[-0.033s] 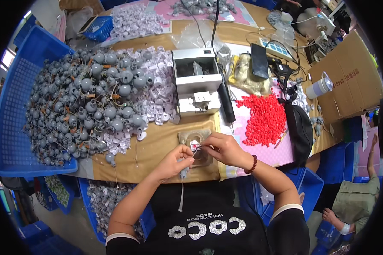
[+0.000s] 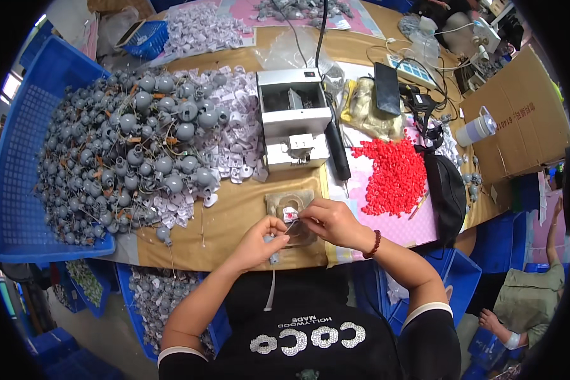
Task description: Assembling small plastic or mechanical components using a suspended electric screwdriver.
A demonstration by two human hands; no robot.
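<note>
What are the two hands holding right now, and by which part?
The left hand pinches a small grey part near its top; its white cord hangs down. The right hand grips a small white and red piece at its edge with its fingertips.

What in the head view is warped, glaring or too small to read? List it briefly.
Head view: fisheye bends the table edge and blue crate toward a black rim; lighting is even and soft, with window glare at upper left; the left hand and right hand are sharp, but the small part between them is too tiny to identify.
</note>
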